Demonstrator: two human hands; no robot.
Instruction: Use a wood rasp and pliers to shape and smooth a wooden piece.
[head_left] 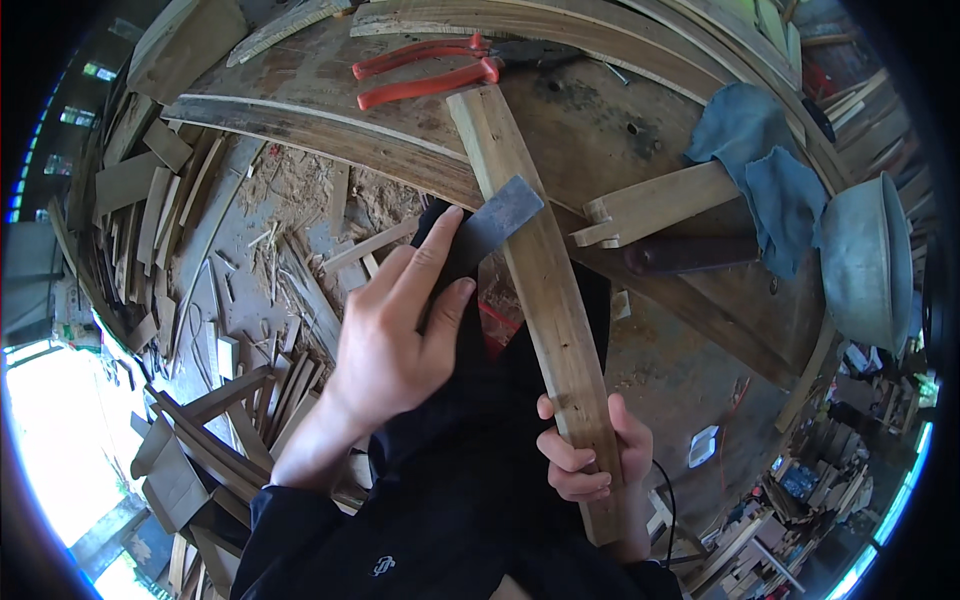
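Note:
My left hand (395,325) grips a flat, dark grey metal plate (503,215), rectangular like a scraper, its outer end lying across a wooden strip (545,300). The index finger stretches along the plate and the thumb is below it. The strip is long and slightly curved, with small dark holes. My right hand (572,468) wraps around the strip's near end. The strip slants away from me, and its far end is at the workbench (590,130), close to red-handled pliers (430,85). Part of the plate under my left fingers is hidden.
On the bench lie a notched wooden piece (660,205), a blue cloth (745,130), a dark brown handle (690,255) and a nail (617,73). A metal bowl (865,265) is at the right. Wood shavings (300,180) and offcuts (145,200) cover the floor to the left.

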